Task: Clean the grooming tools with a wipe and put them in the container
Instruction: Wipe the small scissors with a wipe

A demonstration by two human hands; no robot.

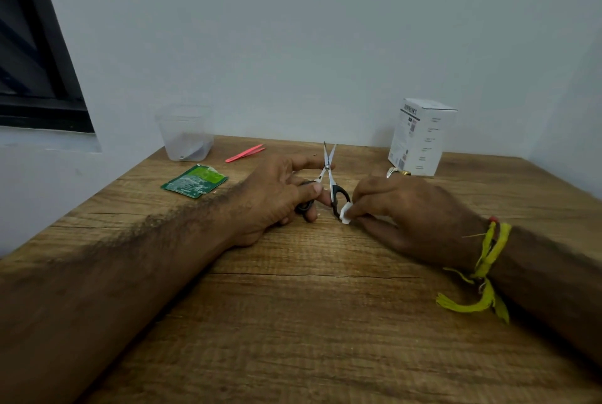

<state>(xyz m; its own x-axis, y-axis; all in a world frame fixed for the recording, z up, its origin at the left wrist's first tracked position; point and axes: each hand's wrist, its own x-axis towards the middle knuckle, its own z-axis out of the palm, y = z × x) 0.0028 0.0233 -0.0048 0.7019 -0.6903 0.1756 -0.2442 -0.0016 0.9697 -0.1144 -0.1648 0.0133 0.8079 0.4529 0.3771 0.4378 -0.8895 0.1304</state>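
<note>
Small scissors point(329, 169) with black handles and steel blades stand open, tips pointing away from me, in the middle of the wooden table point(293, 322). My left hand point(277, 198) grips the left handle loop. My right hand point(400, 208) pinches a small white wipe point(346, 212) against the right handle loop. Pink tweezers point(245, 153) lie on the table behind my left hand. A clear plastic container point(185, 133) stands at the back left with something small and dark at its bottom.
A torn green wipe sachet point(194, 181) lies left of my left hand. A white carton point(420, 136) stands at the back right, with a small gold and silver metal tool point(398, 172) at its foot. The wall is close behind the table.
</note>
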